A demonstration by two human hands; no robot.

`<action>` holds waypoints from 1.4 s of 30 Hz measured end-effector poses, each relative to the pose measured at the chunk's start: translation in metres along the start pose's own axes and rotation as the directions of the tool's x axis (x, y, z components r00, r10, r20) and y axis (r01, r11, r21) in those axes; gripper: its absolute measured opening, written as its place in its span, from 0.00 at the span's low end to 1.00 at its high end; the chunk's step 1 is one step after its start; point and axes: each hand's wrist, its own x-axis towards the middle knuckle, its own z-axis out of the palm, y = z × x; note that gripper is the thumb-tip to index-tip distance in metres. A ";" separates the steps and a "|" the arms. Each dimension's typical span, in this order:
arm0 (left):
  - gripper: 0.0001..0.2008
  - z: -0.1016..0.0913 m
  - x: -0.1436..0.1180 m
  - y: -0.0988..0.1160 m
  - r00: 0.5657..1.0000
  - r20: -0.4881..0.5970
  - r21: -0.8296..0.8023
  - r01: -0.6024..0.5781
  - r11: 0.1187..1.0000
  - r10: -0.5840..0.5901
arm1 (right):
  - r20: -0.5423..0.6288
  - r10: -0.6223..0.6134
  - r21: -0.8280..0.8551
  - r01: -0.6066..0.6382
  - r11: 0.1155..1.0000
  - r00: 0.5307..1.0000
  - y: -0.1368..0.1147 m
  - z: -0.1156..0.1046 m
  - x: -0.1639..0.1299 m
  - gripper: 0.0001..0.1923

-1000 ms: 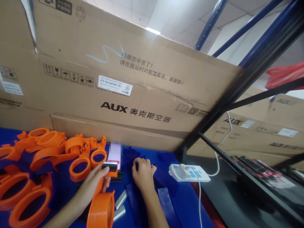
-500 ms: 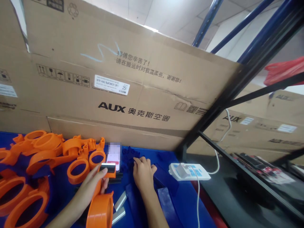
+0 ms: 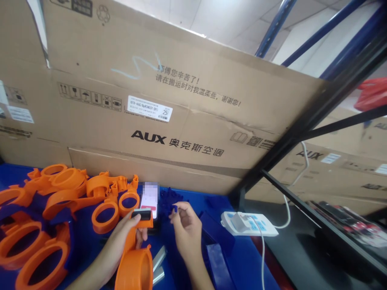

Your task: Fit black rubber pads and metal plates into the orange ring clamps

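Observation:
My left hand (image 3: 122, 237) grips an orange plastic ring clamp (image 3: 134, 266) by its stem, the ring hanging toward me and a black insert at its top end near my thumb. My right hand (image 3: 187, 229) is lifted just off the blue table (image 3: 242, 262) and pinches a small blue plastic piece (image 3: 174, 208) between thumb and fingertips. Just beyond it lies a heap of small blue parts (image 3: 171, 197). A phone (image 3: 148, 200) with a lit screen lies between both hands.
Several orange ring clamps (image 3: 60, 201) are piled on the left. Two metal bars (image 3: 159, 264) and blue strips (image 3: 217, 262) lie near my wrists. A white power strip (image 3: 249, 224) with cable sits right. A big cardboard box (image 3: 169, 121) walls the back; black rack beams (image 3: 302, 133) cross right.
My right hand rose from the heap of blue parts with a small blue piece pinched in its fingers. My left hand kept hold of the orange clamp.

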 end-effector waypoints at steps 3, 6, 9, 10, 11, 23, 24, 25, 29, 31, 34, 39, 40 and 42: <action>0.24 0.004 -0.005 0.005 0.997 -0.021 -0.124 0.067 0.990 -0.070 | 0.035 0.009 0.124 -0.014 0.992 0.999 -0.004 0.015 -0.012 0.03; 0.28 0.008 -0.008 0.010 0.987 0.009 -0.226 0.158 0.961 -0.160 | 0.075 -0.020 0.163 0.007 0.987 0.997 -0.007 0.025 -0.019 0.01; 0.25 0.010 -0.007 0.011 0.985 -0.031 -0.318 0.151 0.936 -0.170 | 0.125 -0.038 0.155 0.018 0.988 0.991 -0.010 0.030 -0.024 0.01; 0.24 0.010 -0.006 0.010 0.984 -0.049 -0.342 0.142 0.929 -0.169 | 0.150 -0.049 0.137 0.029 0.990 0.987 -0.011 0.030 -0.024 0.01; 0.24 0.009 -0.006 0.009 0.984 -0.058 -0.356 0.139 0.924 -0.171 | 0.179 -0.066 0.113 0.046 0.993 0.982 -0.011 0.030 -0.025 0.01; 0.26 0.010 -0.007 0.008 0.984 -0.070 -0.251 0.140 0.958 -0.162 | 0.264 -0.174 -0.108 0.208 0.972 0.949 -0.026 0.019 -0.025 0.06; 0.24 0.011 -0.007 0.008 0.984 -0.091 -0.251 0.127 0.960 -0.155 | 0.263 -0.172 -0.117 0.208 0.971 0.949 -0.025 0.021 -0.026 0.05; 0.23 0.012 -0.007 0.008 0.982 -0.103 -0.253 0.125 0.959 -0.155 | 0.256 -0.171 -0.131 0.209 0.969 0.952 -0.023 0.022 -0.027 0.04; 0.24 0.011 -0.006 0.007 0.970 -0.098 -0.311 0.181 0.933 -0.221 | 0.225 -0.231 -0.206 0.278 0.938 0.947 -0.019 0.024 -0.029 0.12; 0.17 0.010 -0.004 0.006 0.964 -0.116 -0.369 0.181 0.912 -0.238 | 0.277 -0.286 -0.244 0.355 0.903 0.917 -0.019 0.022 -0.029 0.19; 0.17 0.009 -0.002 0.003 0.954 -0.146 -0.403 0.186 0.896 -0.264 | 0.361 -0.326 -0.298 0.439 0.847 0.874 -0.021 0.017 -0.027 0.24; 0.21 0.008 -0.002 0.004 0.948 -0.175 -0.372 0.187 0.909 -0.267 | 0.413 -0.307 -0.322 0.453 0.831 0.857 -0.025 0.012 -0.019 0.23; 0.21 0.007 -0.002 0.005 0.954 -0.163 -0.368 0.177 0.913 -0.251 | 0.431 -0.297 -0.317 0.451 0.834 0.852 -0.026 0.011 -0.017 0.22; 0.21 0.008 -0.003 0.007 0.968 -0.131 -0.353 0.155 0.922 -0.213 | 0.465 -0.280 -0.315 0.453 0.834 0.840 -0.027 0.009 -0.014 0.22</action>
